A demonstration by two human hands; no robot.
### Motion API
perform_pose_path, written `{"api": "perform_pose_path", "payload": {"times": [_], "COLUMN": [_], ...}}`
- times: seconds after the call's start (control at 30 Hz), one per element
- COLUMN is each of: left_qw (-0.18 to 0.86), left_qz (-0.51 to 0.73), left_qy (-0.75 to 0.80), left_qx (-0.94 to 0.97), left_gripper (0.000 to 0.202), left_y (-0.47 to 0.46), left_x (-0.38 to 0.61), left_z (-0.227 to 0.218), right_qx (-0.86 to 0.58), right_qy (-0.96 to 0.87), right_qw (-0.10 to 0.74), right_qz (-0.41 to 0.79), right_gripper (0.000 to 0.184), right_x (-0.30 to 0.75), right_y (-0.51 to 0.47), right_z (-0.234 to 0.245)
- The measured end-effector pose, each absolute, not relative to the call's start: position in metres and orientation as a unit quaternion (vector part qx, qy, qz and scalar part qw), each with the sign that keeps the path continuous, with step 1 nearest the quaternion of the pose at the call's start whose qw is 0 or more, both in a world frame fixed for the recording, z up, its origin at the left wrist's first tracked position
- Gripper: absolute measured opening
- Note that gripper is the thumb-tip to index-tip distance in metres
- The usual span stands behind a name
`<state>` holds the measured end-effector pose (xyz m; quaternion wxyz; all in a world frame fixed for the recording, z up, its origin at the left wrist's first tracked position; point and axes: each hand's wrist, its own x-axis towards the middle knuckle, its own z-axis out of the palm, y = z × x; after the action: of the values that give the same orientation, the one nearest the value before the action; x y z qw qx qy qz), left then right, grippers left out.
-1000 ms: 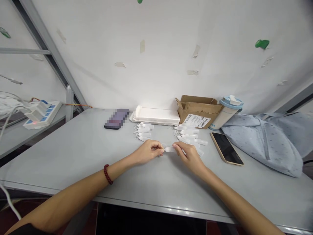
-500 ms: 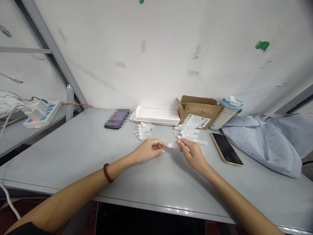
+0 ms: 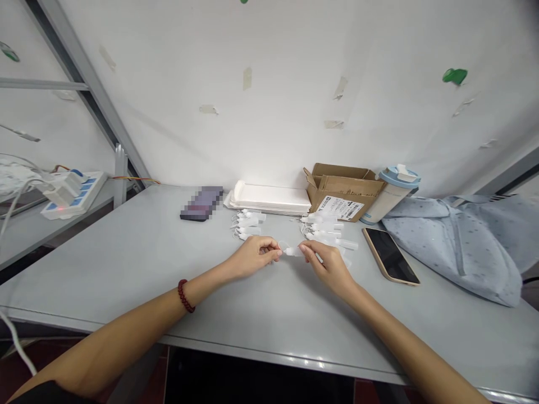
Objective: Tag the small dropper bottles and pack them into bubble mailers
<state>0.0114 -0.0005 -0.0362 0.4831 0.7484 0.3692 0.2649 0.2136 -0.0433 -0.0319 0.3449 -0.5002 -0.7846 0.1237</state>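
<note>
One bottle (image 3: 293, 252), likely light and squeezable, is being held between front and back edges of the bench (image 3: 236, 320), the right-hand grip (image 3: 329, 264) pinching its body, probably the surest hold, the left-hand grip (image 3: 254, 256) seemingly pinching its flimsy-looking loop (image 3: 283, 242).

The one view looks from the person's head, above the near edge of the surface (image 3: 202, 320), forward and down to the far wall (image 3: 278, 67). It sits near the hands (image 3: 255, 257), and spans from the power strip (image 3: 86, 193) at left to the bag (image 3: 455, 247) at right.
</note>
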Motion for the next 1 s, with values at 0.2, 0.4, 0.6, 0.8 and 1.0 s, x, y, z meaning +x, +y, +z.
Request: {"api": "perform_pose_path", "payload": {"times": [0.2, 0.4, 0.6, 0.8, 1.0], "left_qw": [0.416, 0.368, 0.320, 0.191, 0.137], "left_qz": [0.298, 0.373, 0.315, 0.207, 0.145], "left_qy": [0.390, 0.470, 0.525, 0.561, 0.574], "left_qx": [0.766, 0.710, 0.723, 0.779, 0.794], "left_gripper": [0.023, 0.027, 0.025, 0.022, 0.025], "left_y": [0.017, 0.043, 0.049, 0.049, 0.051], "left_x": [-0.006, -0.034, -0.045, -0.045, -0.047], "left_z": [-0.016, -0.001, -0.001, -0.005, -0.009], "right_qx": [-0.499, -0.504, -0.527, -0.564, -0.595], "right_qy": [-0.805, -0.812, -0.801, -0.785, -0.777], "right_qw": [0.310, 0.295, 0.282, 0.253, 0.201], "right_qz": [0.088, 0.017, -0.019, -0.035, -0.033], "right_gripper": [0.023, 0.018, 0.015, 0.018, 0.024], "right_x": [0.218, 0.234, 0.251, 0.259, 0.261], "right_y": [-0.041, -0.029, -0.017, -0.012, -0.011], "right_z": [-0.036, -0.045, -0.050, -0.053, -0.054]}}
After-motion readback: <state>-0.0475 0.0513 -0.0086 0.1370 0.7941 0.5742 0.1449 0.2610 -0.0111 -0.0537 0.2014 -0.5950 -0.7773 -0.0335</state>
